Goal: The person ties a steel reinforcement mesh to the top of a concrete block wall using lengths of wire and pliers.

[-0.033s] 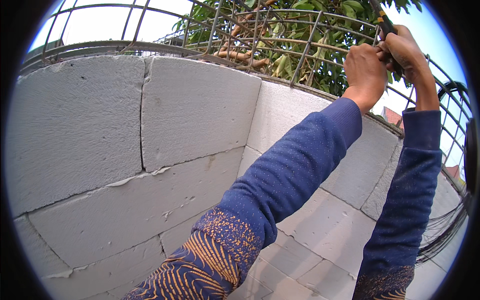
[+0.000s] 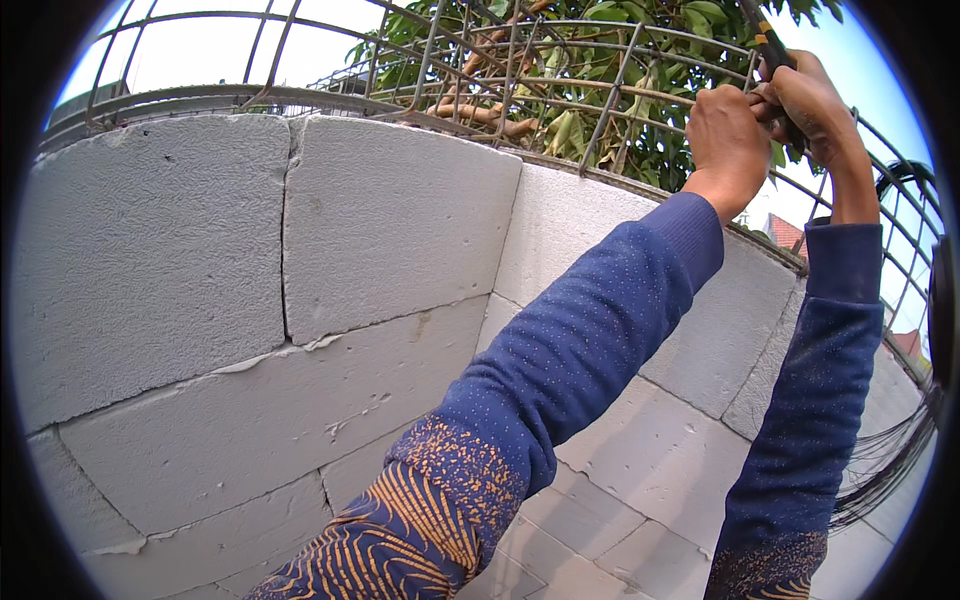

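Observation:
High at the right, my two hands meet at the steel rebar cage (image 2: 620, 85) that runs along the top of a block wall (image 2: 400, 220). My left hand (image 2: 730, 145) is closed in a fist against the bars, and whatever its fingers pinch is hidden. Just beside it, my right hand (image 2: 818, 105) wraps round a slim black tool with orange bands (image 2: 770, 48). One end of the tool points up past the fingers, and a dark part shows below them. Its working end cannot be made out.
Leafy branches (image 2: 570, 130) grow close behind and through the bars. A bundle of thin black wire (image 2: 895, 455) hangs at the right edge, below a dark looped item (image 2: 905, 172). Pale blocks form an inside corner beneath the cage.

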Motion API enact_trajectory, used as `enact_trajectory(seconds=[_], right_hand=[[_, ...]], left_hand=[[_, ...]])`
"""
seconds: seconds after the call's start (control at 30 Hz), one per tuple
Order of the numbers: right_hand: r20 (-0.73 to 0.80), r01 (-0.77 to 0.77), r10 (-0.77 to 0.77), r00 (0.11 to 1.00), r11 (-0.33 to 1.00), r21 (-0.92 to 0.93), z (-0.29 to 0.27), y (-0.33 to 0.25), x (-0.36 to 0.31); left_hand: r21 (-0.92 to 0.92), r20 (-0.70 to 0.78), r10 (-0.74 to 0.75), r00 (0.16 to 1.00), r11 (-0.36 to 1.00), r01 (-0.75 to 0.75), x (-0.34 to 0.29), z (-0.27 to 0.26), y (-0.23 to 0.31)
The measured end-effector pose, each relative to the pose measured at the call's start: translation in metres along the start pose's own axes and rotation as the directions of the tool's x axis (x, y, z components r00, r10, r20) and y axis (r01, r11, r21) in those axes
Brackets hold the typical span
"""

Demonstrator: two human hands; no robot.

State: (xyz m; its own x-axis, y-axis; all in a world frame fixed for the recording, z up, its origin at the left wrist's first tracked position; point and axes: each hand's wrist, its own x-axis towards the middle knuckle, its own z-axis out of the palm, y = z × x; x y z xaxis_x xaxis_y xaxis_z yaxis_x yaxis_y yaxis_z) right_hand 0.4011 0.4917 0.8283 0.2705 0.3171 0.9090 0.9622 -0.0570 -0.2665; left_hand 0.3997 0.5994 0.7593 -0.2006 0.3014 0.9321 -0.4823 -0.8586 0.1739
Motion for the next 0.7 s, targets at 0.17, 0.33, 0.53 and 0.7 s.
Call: enact_trajectory(seconds=[0.17,0.33,0.53,0.7], right_hand=[[0.135,0.058,-0.077,0.988,0.989,0.137,0.0,-0.004,-0.007],[-0.082,0.051,-0.03,0.996,0.96,0.277,-0.002,0.004,-0.026],[-0.162,-0.109,0.13,0.978,0.985,0.13,0.019,0.012,-0.044],[-0.018,-0.181,0.193,0.981,0.945,0.272,0.034,0.025,-0.047]], left_hand=[[0.128,-0.143,0.127,0.982,0.986,-0.109,0.017,0.004,-0.023],[0.133,-0.092,0.189,0.978,0.975,-0.176,0.018,-0.002,-0.02],[-0.266,0.249,-0.247,0.937,0.913,0.311,0.04,-0.019,-0.027],[-0.314,0.341,-0.217,0.915,0.891,0.329,0.044,-0.021,-0.036]])
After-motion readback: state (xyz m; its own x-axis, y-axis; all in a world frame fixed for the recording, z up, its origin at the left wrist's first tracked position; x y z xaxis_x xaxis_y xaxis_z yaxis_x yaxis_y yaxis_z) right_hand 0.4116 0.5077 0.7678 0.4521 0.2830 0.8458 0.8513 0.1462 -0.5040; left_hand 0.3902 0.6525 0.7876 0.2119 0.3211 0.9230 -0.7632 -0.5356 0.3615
